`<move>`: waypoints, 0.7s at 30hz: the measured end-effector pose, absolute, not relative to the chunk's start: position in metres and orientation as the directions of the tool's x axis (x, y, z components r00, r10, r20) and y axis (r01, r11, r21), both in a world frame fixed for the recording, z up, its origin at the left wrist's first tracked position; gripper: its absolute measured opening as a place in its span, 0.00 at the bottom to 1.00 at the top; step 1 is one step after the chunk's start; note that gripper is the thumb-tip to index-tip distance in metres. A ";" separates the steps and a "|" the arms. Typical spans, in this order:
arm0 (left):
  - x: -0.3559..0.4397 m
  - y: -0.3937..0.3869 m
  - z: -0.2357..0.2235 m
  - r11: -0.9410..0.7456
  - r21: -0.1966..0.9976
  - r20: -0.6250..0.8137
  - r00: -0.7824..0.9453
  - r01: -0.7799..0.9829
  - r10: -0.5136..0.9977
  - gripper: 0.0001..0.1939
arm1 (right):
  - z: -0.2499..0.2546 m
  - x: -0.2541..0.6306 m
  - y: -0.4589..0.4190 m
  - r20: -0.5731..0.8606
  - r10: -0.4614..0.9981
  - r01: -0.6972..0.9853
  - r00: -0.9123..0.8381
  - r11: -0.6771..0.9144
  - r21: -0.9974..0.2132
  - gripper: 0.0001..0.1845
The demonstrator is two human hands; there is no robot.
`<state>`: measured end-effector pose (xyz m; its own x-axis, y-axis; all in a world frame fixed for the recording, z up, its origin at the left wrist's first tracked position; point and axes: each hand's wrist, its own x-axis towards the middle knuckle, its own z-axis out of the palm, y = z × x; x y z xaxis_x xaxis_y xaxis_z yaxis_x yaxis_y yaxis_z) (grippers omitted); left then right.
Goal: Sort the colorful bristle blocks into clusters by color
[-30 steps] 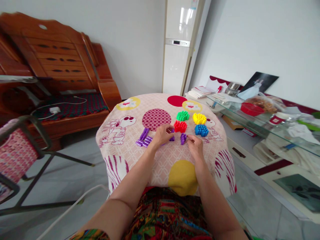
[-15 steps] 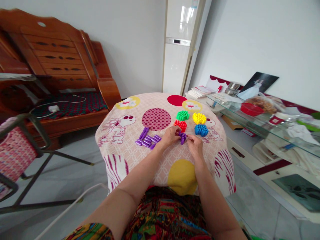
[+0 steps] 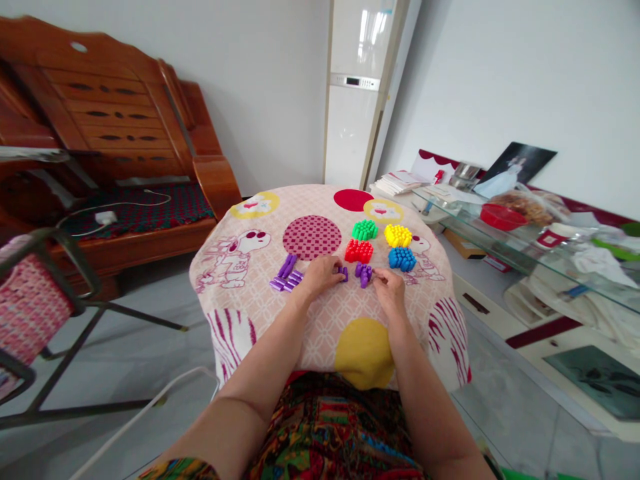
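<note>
My left hand (image 3: 323,275) is low over the table, its fingers closed on a small purple plastic piece (image 3: 345,273) that pokes out past the fingertips. A tight upright cluster of purple pieces (image 3: 364,275) stands just right of it. At that cluster's right side is my right hand (image 3: 391,287), thumb and fingers pinched together; what lies between them is too small to make out. More purple pieces (image 3: 286,281) lie flat to the left, partly behind my left hand. Behind the hands are bunched groups of red (image 3: 359,251), green (image 3: 365,230), yellow (image 3: 398,235) and blue pieces (image 3: 402,259).
A patterned cloth covers the round table (image 3: 270,293). To the right runs a glass-topped cabinet (image 3: 480,220) holding a red bowl (image 3: 503,217) and papers. A wooden bench (image 3: 115,133) and a metal-framed chair (image 3: 75,307) stand left. A white cable (image 3: 150,393) crosses the floor.
My left hand has moved left, away from the purple cluster to the loose purple pieces, and now has one at its fingertips. My right hand has stayed beside the cluster.
</note>
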<state>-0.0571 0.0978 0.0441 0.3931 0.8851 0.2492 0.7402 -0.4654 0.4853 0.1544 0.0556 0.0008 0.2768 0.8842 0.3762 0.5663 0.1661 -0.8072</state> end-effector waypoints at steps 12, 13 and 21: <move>-0.030 0.080 0.046 -0.541 0.679 0.306 0.478 0.497 0.823 0.12 | 0.000 0.157 0.056 0.383 0.886 0.579 0.261 0.173 -0.796 0.19; -0.028 0.080 0.044 -0.540 0.687 0.312 0.473 0.486 0.824 0.12 | 0.000 0.157 0.056 0.388 0.884 0.580 0.259 0.178 -0.795 0.19; -0.022 0.081 0.030 -0.450 0.762 0.297 0.367 0.465 0.882 0.15 | -0.001 0.157 0.056 0.367 0.895 0.568 0.255 0.168 -0.806 0.19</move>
<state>-0.0219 0.0810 0.0303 0.3670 0.8817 0.2966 0.4650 -0.4501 0.7624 0.1567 0.0562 -0.0006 0.2553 0.8946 0.3668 0.5680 0.1682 -0.8056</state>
